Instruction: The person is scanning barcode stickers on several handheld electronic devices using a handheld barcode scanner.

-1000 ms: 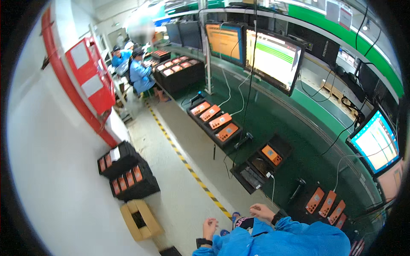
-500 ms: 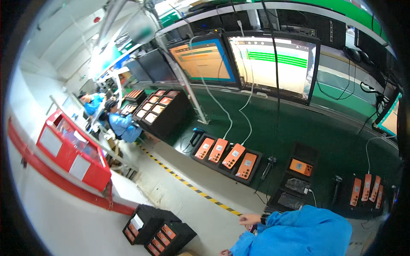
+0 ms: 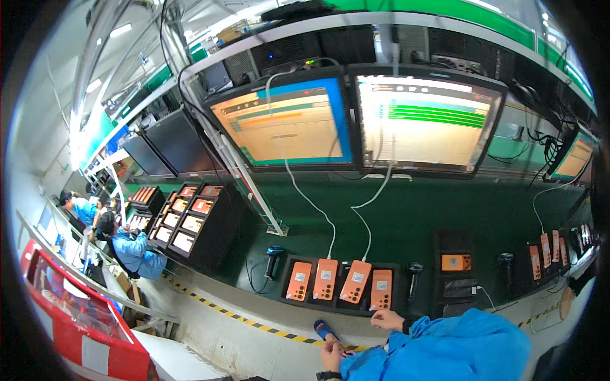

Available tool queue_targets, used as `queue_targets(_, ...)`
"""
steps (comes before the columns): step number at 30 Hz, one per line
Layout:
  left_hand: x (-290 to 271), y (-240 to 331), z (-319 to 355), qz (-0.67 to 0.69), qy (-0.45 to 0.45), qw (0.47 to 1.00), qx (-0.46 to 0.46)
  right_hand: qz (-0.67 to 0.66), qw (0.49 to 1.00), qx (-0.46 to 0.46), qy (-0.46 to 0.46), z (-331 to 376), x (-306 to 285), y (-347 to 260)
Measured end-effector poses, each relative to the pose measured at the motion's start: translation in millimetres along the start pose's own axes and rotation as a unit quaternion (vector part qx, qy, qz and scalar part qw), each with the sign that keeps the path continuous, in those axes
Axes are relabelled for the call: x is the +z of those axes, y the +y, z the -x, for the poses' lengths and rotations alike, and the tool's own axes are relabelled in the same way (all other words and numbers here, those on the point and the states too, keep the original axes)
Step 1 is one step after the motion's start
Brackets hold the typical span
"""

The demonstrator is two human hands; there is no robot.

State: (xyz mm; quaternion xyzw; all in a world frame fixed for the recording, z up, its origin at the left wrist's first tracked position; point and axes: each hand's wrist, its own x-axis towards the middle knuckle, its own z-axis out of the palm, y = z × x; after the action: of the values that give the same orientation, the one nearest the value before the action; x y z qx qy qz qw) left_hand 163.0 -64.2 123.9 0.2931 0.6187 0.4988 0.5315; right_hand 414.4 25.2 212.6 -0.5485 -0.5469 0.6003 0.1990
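We are turning squarely toward the four orange rectangular phones (image 3: 354, 282) lying in a black rectangular tray (image 3: 396, 286) at lower centre, bringing them seemingly within reach, while our right hand (image 3: 387, 320) and left hand (image 3: 331, 355) are hovering below, fingers loosely curled, grasping nothing visible.

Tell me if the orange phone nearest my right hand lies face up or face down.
Face down: the orange phone shows its back, dark camera lenses upward.

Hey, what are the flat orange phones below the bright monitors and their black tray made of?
The flat orange phones look like matte plastic or coated glass: even colour, little glare. The black rectangular tray seems matte foam or plastic: dull, without highlights.
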Motion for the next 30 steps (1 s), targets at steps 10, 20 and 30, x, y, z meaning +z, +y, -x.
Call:
queue_targets(10, -76.5, 128.8, -152.9, -0.01, -0.206, 0.976, 0.072, 0.121, 0.911, -0.018, 0.395, -100.4, -14.2, -77.6)
queue_targets(20, -109.1, 220.2, -230.9, -0.093, -0.147, 0.984, 0.042, 0.359, 0.817, 0.156, 0.424, -184.4, -24.7, -100.2)
queue_targets(30, -62.3, 226.6, -222.1, -0.096, -0.174, 0.979, -0.036, 0.289, 0.829, -0.013, 0.478, -194.8, -12.2, -92.6)
